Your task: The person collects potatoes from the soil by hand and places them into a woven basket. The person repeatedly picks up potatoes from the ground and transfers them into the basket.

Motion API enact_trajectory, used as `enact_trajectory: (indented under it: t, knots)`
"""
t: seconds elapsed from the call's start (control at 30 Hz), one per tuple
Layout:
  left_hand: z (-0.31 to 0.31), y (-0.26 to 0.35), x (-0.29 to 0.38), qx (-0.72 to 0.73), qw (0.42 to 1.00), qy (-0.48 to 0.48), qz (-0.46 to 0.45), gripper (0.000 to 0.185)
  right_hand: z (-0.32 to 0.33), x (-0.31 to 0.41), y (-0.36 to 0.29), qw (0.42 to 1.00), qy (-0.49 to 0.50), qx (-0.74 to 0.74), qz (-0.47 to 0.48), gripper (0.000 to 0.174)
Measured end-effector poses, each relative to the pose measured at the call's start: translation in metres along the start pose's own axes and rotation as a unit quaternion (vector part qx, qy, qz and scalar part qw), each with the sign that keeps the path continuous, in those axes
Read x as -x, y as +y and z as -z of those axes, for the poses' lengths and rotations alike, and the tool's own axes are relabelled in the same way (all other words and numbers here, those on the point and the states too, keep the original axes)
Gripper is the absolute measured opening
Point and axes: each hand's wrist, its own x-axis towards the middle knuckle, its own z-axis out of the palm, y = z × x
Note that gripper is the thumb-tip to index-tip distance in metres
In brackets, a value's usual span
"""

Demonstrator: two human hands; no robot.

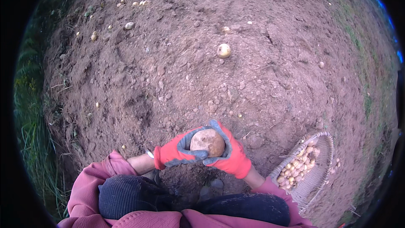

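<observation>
Between my two gloved hands, low in the middle of the head view, is a large round potato [208,142] with soil on its skin. My left hand [183,149], in a red glove with a grey coated palm, grips its left side, thumb across the near side. Around the right side curls my right hand [229,152], gloved alike. A woven wicker basket [329,152] stands to the right of my right forearm, holding several small potatoes [297,167]. Another large potato [224,50] lies on the soil ahead.
Loose brown soil [190,79] with clods and stones spreads ahead. Several small potatoes are scattered at the upper left, with a larger oval potato [129,26] among them. Green grass [34,142] borders the left side. My bent knees are close below my hands.
</observation>
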Motion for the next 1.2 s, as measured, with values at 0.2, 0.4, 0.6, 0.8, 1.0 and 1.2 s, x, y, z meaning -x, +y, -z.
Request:
enact_trajectory:
  t: [0.2, 0.4, 0.6, 0.8, 1.0, 1.2]
  knots:
    - [0.011, -0.016, -0.001, -0.161, 0.984, 0.01, -0.074, 0.098, -0.008, 0.008, 0.006, 0.987, 0.024, -0.148, -0.056, 0.097]
    - [0.014, -0.023, 0.0, -0.111, 0.989, -0.006, -0.101, 0.104, -0.009, 0.016, 0.005, 0.978, 0.028, -0.178, -0.101, 0.093]
    - [0.006, -0.026, 0.002, -0.14, 0.988, -0.016, -0.058, 0.098, -0.001, 0.031, 0.011, 0.924, 0.049, -0.29, -0.246, 0.07]
    - [-0.01, -0.018, 0.003, -0.115, 0.992, -0.052, 0.014, 0.055, 0.014, 0.064, 0.053, 0.93, -0.061, -0.344, -0.11, 0.059]
    - [-0.016, -0.023, -0.001, -0.05, 0.996, -0.075, 0.026, 0.051, 0.079, 0.128, 0.041, 0.749, 0.093, -0.655, 0.029, 0.071]
    - [-0.007, -0.038, 0.001, -0.024, 0.998, -0.052, 0.038, 0.048, 0.166, 0.227, 0.001, 0.772, 0.489, -0.398, 0.076, 0.055]
